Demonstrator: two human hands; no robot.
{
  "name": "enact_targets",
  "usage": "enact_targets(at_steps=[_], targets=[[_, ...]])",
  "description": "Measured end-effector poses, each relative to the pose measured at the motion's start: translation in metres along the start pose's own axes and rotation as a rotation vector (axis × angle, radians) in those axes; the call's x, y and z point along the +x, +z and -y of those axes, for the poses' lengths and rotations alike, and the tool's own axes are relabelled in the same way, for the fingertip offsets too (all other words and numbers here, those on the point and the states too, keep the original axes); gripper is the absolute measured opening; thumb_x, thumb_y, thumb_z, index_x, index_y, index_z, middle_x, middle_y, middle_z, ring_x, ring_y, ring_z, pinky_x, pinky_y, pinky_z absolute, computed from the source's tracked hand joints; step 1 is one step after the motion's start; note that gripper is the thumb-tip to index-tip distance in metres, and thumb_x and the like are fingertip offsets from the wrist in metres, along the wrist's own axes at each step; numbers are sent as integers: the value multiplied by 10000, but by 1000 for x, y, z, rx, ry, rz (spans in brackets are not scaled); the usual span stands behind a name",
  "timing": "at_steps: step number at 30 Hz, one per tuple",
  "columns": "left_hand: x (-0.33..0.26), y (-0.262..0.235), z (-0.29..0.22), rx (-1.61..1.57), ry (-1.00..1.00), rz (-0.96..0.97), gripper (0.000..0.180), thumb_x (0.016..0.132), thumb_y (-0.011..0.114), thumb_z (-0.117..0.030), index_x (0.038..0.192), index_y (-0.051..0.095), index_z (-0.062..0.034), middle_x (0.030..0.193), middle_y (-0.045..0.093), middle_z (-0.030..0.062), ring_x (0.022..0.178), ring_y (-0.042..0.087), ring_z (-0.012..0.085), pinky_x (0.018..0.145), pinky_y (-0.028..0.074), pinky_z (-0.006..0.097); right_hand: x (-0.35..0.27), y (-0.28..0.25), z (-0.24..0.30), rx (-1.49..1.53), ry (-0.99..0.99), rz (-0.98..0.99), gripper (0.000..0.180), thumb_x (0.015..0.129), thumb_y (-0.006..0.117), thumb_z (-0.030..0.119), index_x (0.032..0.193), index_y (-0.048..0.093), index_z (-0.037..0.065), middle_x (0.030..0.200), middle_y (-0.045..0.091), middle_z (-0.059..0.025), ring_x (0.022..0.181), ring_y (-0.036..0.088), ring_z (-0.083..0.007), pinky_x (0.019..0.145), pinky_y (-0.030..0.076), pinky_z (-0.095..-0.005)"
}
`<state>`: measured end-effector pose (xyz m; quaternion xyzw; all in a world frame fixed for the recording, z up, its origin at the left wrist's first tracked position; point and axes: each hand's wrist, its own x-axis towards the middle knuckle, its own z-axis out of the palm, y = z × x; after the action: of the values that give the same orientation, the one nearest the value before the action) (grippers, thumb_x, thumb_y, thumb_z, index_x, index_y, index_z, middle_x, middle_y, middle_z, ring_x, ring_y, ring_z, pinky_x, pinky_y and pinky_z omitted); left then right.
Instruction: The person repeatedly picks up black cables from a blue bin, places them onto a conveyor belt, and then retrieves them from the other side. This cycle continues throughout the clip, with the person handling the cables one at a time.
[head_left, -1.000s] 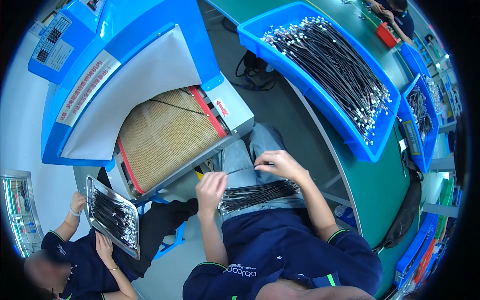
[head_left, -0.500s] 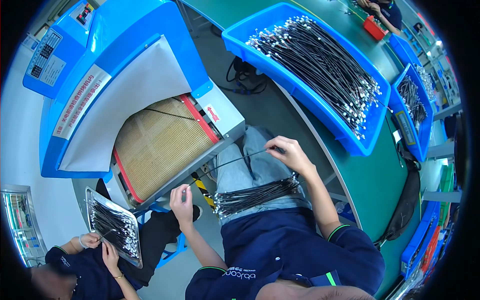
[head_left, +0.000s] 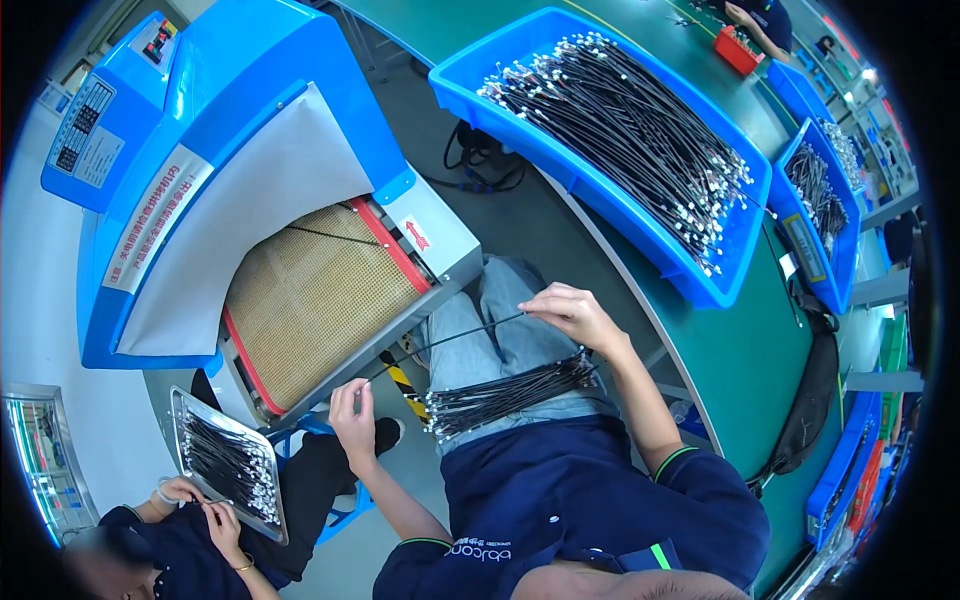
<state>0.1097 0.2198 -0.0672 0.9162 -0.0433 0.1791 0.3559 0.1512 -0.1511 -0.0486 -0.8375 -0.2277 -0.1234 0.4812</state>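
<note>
So, one thin black cable (head_left: 455, 338) stretched taut above the lap, right hand (head_left: 565, 310) fingers pinched on its upper end, left hand (head_left: 350, 415) fingers closed on its lower end just off the edge of the mesh conveyor belt (head_left: 310, 300). Right under it, a bundle of black cables (head_left: 510, 392) lying across the thighs. Further out, blue machine (head_left: 230, 110) on the left, blue tray of cables (head_left: 620, 130) on the green table (head_left: 740, 350), plus another person's hands on a metal tray (head_left: 225, 462) down low left.
</note>
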Motion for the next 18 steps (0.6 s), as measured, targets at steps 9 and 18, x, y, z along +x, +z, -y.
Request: enact_targets(at_steps=[9,18], targets=[[0,-5,-4,18,18,26,87,807,648,23,890,630,8,836,630,82,711,590,169,641,484,270,-6,2,-3,1,1,-34,106,768,721,75,843,672,18,766,640,-80,696,606,-207,626,493,-315],[-3,-5,-4,15,1,40,82,804,643,25,885,633,9,831,630,89,731,597,186,653,490,277,-8,5,1,11,-6,-48,128,751,741,64,864,689,34,767,647,-66,683,606,-184,585,488,-290]])
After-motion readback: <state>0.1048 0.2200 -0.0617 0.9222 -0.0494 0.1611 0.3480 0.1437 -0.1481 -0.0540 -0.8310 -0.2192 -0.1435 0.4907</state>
